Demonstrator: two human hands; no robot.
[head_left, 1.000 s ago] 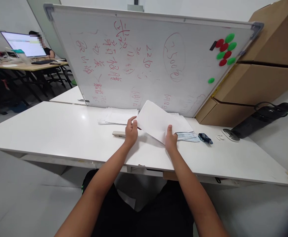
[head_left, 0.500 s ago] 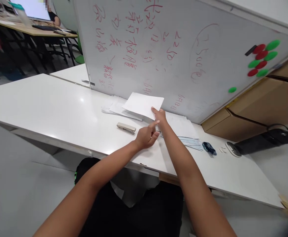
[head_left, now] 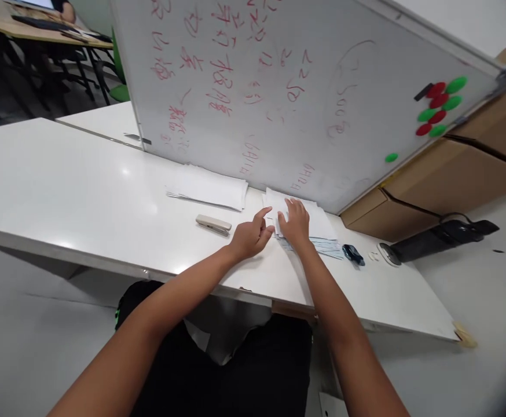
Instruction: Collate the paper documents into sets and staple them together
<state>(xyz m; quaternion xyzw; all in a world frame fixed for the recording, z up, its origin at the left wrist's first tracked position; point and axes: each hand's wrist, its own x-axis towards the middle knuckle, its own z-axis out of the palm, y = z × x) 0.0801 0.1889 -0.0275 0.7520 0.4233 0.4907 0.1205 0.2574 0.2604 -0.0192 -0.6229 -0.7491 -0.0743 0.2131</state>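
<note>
My right hand (head_left: 295,223) rests on the right paper stack (head_left: 320,219), its fingers apart and pointing away from me. Blue-marked sheets (head_left: 326,248) show along that stack's near edge. Beside its left edge is my left hand (head_left: 250,236), thumb and index finger spread with a gap between them and nothing visible in it. A beige stapler (head_left: 213,224) lies on the white table just left of this hand. Farther back, a left paper stack (head_left: 212,188) lies against the foot of the whiteboard, its sheets slightly uneven.
A whiteboard (head_left: 235,121) with red writing and round magnets stands along the table's back. To the right are a dark blue object (head_left: 353,255), a black bottle (head_left: 444,240) lying on its side and cardboard boxes (head_left: 453,174). A person's arm (head_left: 64,11) shows at another desk.
The white sheet my right hand held is out of it, and the left stack now lies uncovered. My right hand has moved right onto the other stack. The view has shifted slightly.
</note>
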